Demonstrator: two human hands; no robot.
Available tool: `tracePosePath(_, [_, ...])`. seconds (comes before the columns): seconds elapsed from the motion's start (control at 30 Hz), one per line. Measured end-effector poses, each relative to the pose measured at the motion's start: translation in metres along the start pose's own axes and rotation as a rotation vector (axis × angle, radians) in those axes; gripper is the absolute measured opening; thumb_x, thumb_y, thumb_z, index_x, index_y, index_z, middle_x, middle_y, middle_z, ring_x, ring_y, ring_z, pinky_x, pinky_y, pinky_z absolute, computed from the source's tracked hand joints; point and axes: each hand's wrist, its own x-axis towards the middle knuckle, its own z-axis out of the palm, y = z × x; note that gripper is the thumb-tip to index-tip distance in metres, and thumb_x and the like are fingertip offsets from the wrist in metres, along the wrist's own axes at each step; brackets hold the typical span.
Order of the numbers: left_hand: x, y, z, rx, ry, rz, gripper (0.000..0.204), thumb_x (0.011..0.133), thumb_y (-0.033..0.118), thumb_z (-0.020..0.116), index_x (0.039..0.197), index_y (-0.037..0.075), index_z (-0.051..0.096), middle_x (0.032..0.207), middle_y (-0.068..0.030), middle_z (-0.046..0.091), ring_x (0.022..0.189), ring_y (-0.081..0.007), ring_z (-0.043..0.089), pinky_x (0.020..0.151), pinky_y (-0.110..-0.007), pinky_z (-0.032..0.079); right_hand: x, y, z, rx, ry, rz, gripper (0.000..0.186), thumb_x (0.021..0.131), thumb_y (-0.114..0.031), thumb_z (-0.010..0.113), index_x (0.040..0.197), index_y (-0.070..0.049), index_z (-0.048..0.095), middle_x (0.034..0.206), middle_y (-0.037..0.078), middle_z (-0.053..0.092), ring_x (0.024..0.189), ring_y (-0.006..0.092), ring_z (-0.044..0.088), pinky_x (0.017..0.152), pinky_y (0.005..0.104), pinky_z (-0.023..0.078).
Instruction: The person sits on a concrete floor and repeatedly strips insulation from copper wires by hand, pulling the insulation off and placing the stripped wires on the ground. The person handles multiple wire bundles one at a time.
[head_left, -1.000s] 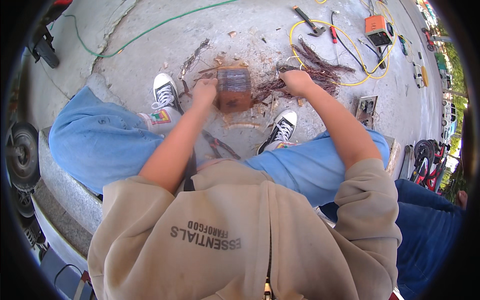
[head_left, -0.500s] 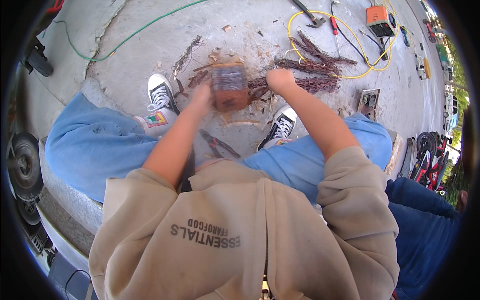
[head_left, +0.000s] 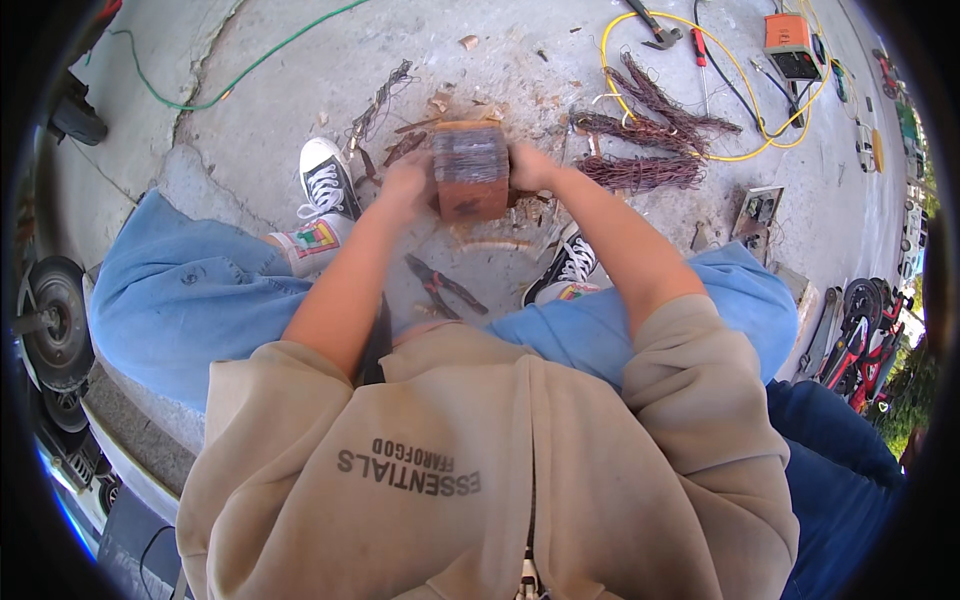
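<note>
A block-shaped, rusty brown transformer core (head_left: 472, 195) with a greyish, ridged upper face stands on the concrete between my shoes. My left hand (head_left: 408, 180), slightly blurred, grips its left side. Against its right side is my right hand (head_left: 530, 168), closed at the edge, with its fingertips hidden. Bundles of thin, dark copper wire (head_left: 640, 172) lie to the right of the core. A smaller tangle of wire (head_left: 380, 105) is at its far left. Pliers (head_left: 445, 287) with dark red handles rest on the ground nearer to me.
Beyond the wire bundles are a hammer (head_left: 660, 35), a red-handled screwdriver (head_left: 701, 60), a yellow cable (head_left: 612, 60) and an orange boxy device (head_left: 788, 45). Debris surrounds the core. A green hose (head_left: 255, 75) runs at the far left. Someone's dark blue trouser leg (head_left: 835, 460) is close on my right.
My right hand has moved left, from the near end of the wire bundles to the core's right side. A bundle that reached the core now lies apart from it. My left hand stays at the core.
</note>
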Motion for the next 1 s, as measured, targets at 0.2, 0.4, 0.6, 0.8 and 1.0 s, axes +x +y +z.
tracePosePath(0.2, [-0.019, 0.008, 0.001, -0.002, -0.003, -0.058, 0.035, 0.101, 0.008, 0.043, 0.135, 0.014, 0.045, 0.126, -0.0054, 0.060, 0.106, -0.0175, 0.061, 0.092, -0.034, 0.049, -0.002, 0.007, -0.024, 0.556, -0.139, 0.045, 0.035, 0.070, -0.008, 0.071, 0.104, 0.004, 0.069, 0.099, 0.017, 0.070, 0.089, 0.0224, 0.066, 0.081, 0.0331, 0.051])
tracePosePath(0.4, [-0.007, -0.001, 0.004, -0.073, 0.119, 0.003, 0.054, 0.098, 0.001, 0.046, 0.145, 0.018, 0.027, 0.129, -0.0080, 0.056, 0.107, -0.0202, 0.061, 0.090, -0.036, 0.052, 0.017, 0.012, 0.011, 0.990, -0.202, 0.166, 0.034, 0.083, 0.009, 0.059, 0.117, 0.008, 0.061, 0.116, 0.013, 0.066, 0.100, 0.0219, 0.064, 0.090, 0.0321, 0.050])
tracePosePath(0.6, [-0.008, -0.005, 0.009, -0.208, 0.148, 0.165, 0.069, 0.092, -0.008, 0.051, 0.147, 0.020, 0.020, 0.130, -0.0133, 0.051, 0.107, -0.0235, 0.060, 0.081, -0.036, 0.057, 0.008, -0.006, 0.011, 1.503, -0.116, 0.241, 0.031, 0.092, 0.002, 0.051, 0.121, 0.008, 0.057, 0.122, 0.015, 0.063, 0.102, 0.0263, 0.065, 0.089, 0.0378, 0.053])
tracePosePath(0.8, [0.003, -0.018, -0.014, 0.058, 0.328, 0.356, 0.078, 0.083, -0.008, 0.066, 0.145, 0.013, 0.024, 0.125, -0.0135, 0.052, 0.101, -0.0235, 0.062, 0.080, -0.034, 0.058, 0.017, -0.025, 0.008, 0.844, 0.226, 0.560, 0.022, 0.088, -0.008, 0.057, 0.105, 0.002, 0.068, 0.102, 0.015, 0.070, 0.086, 0.0248, 0.068, 0.081, 0.0383, 0.054])
tracePosePath(1.0, [-0.072, 0.025, -0.019, 0.995, 0.575, 0.642, 0.055, 0.076, 0.015, 0.078, 0.125, 0.006, 0.055, 0.091, -0.0136, 0.066, 0.086, -0.0262, 0.066, 0.076, -0.036, 0.054, -0.015, -0.075, -0.082, 0.258, 0.443, 0.144, 0.017, 0.080, -0.014, 0.065, 0.090, -0.004, 0.074, 0.091, 0.011, 0.072, 0.083, 0.0219, 0.068, 0.078, 0.0346, 0.054])
